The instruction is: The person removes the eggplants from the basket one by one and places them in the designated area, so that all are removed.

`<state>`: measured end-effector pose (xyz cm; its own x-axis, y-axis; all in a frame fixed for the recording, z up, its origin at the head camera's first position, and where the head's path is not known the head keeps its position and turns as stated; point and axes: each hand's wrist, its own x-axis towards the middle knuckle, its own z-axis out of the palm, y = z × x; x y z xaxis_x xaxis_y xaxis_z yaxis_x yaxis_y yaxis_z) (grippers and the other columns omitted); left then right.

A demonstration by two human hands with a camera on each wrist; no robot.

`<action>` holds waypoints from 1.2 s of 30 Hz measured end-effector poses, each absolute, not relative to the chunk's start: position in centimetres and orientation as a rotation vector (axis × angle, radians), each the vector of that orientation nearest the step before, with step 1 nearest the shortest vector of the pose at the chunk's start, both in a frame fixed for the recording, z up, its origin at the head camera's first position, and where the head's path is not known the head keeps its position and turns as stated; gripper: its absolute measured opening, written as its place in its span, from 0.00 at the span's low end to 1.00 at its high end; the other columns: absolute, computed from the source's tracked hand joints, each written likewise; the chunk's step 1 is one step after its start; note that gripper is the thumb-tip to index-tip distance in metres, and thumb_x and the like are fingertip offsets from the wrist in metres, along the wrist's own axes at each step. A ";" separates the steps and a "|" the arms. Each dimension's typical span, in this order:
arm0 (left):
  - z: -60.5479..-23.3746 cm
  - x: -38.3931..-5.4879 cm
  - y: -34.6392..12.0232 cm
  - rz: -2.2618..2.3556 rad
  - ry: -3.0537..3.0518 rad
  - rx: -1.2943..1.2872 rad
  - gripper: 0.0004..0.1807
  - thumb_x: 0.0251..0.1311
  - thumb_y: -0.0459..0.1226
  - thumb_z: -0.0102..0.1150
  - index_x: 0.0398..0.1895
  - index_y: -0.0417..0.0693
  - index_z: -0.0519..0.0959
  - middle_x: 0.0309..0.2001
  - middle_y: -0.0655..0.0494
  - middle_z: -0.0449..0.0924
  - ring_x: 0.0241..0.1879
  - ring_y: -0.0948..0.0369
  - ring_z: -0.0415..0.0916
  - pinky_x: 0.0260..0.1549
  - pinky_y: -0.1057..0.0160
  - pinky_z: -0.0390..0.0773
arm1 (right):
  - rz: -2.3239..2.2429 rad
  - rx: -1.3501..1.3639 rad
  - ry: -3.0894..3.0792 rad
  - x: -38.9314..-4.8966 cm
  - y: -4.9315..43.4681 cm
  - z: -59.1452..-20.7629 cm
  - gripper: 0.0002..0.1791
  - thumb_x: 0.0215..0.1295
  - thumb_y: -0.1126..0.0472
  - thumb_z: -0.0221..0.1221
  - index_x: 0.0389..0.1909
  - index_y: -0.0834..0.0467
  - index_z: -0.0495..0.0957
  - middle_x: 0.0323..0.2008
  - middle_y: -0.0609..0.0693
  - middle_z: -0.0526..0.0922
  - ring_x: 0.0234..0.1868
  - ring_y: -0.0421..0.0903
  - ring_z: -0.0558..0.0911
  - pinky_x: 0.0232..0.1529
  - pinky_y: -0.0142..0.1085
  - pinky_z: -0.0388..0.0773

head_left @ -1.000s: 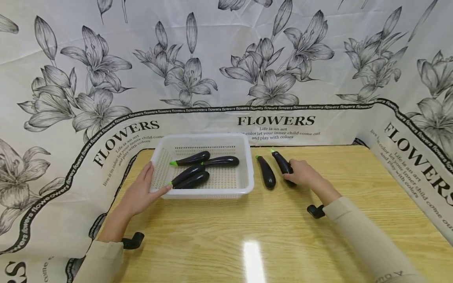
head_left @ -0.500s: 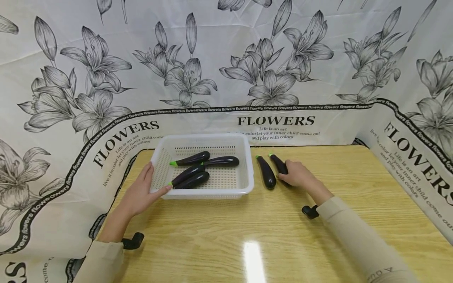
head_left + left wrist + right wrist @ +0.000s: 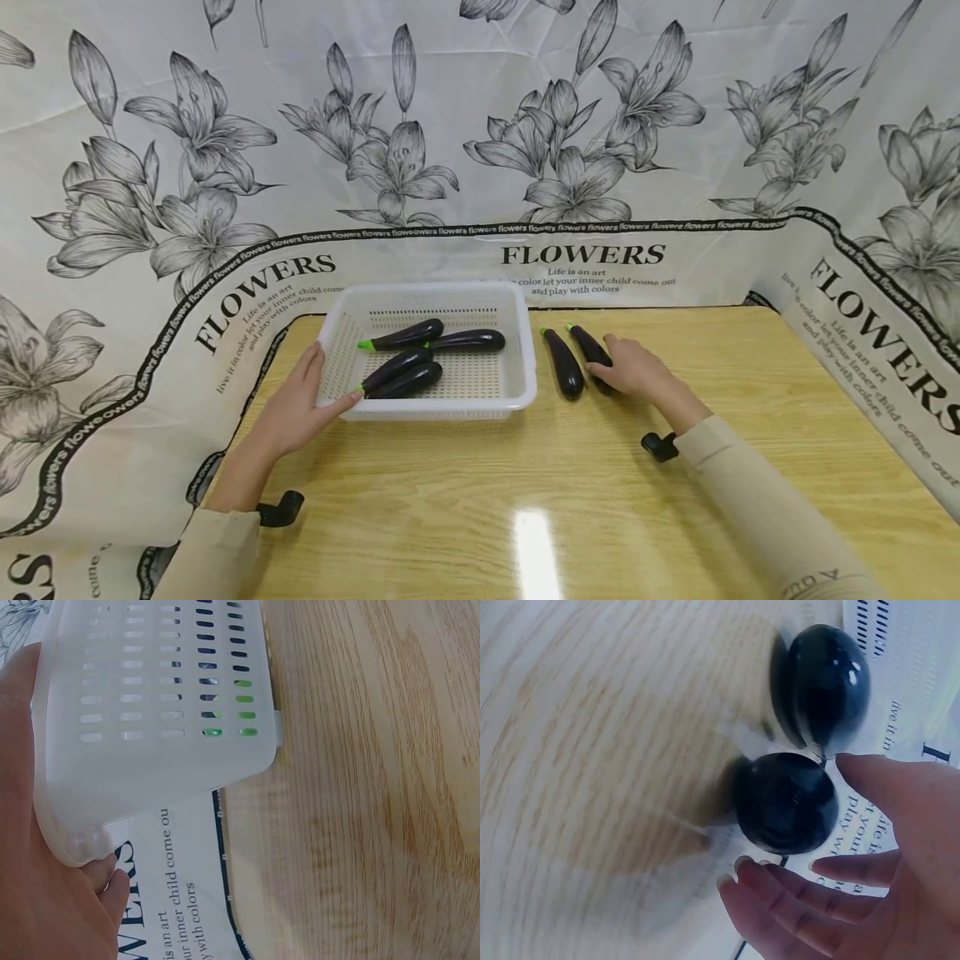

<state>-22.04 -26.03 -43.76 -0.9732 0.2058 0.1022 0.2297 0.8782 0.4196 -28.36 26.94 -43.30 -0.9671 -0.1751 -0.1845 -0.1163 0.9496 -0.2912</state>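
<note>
1. Left hand (image 3: pixel 292 408) grips the near-left corner of the white slotted plastic basket (image 3: pixel 450 406), thumb on the rim, fingertips curled under the outer lip. The right hand (image 3: pixel 637 367) is spread loosely around the right-hand eggplant (image 3: pixel 588 346), thumb on one side and fingers on the other, not visibly closed on it.
2. Floral-print cloth (image 3: pixel 450 92) stands behind, smooth but faintly creased.
3. Keeping the right wrist low over the bench (image 3: pixel 585 500) should help, since rounded things could roll on its flat, glossy wood-grain top.
4. A light, steady hold suits the basket: its flared, rounded-corner walls look thin and might flex or slide if pushed.
5. For the right-hand eggplant, even pressure from both sides seems best; its taut, shiny skin looks slick. It lies right of the basket, just beside the left-hand eggplant (image 3: pixel 562 364), roughly parallel. Four similar eggplants (image 3: pixel 405 335) lie inside the basket.
6. Small green caps (image 3: pixel 365 344) top the tapered ends; the thicker body probably gives surer purchase.
</note>
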 end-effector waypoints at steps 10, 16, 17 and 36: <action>-43.7 -22.0 -26.1 -0.686 -2.998 -0.336 0.60 0.67 0.69 0.50 0.83 0.37 0.39 0.83 0.39 0.34 0.76 0.33 0.50 0.63 0.29 0.66 | -0.343 -0.260 2.950 -27.0 27.1 -41.2 0.38 0.77 0.46 0.54 0.74 0.70 0.60 0.68 0.75 0.67 0.65 0.72 0.71 0.54 0.70 0.73; -43.8 -22.2 -26.1 -0.681 -2.990 -0.349 0.59 0.67 0.69 0.50 0.83 0.37 0.40 0.83 0.39 0.35 0.76 0.34 0.49 0.63 0.29 0.66 | -0.375 -0.368 2.990 -26.3 26.3 -39.5 0.36 0.77 0.46 0.55 0.73 0.68 0.64 0.62 0.72 0.73 0.58 0.67 0.78 0.48 0.65 0.78; -43.8 -22.2 -26.1 -0.678 -2.989 -0.351 0.59 0.67 0.69 0.50 0.83 0.37 0.40 0.83 0.40 0.35 0.76 0.34 0.49 0.63 0.29 0.66 | -0.386 -0.394 3.001 -26.2 26.0 -39.2 0.35 0.77 0.47 0.55 0.72 0.68 0.65 0.62 0.71 0.73 0.58 0.67 0.78 0.48 0.64 0.79; -43.7 -22.4 -26.3 -0.658 -2.975 -0.349 0.60 0.66 0.69 0.51 0.83 0.37 0.41 0.83 0.40 0.36 0.76 0.35 0.52 0.62 0.31 0.68 | -0.576 -1.017 2.948 -27.7 16.3 -37.2 0.36 0.67 0.55 0.67 0.71 0.67 0.69 0.63 0.64 0.74 0.61 0.59 0.77 0.62 0.54 0.76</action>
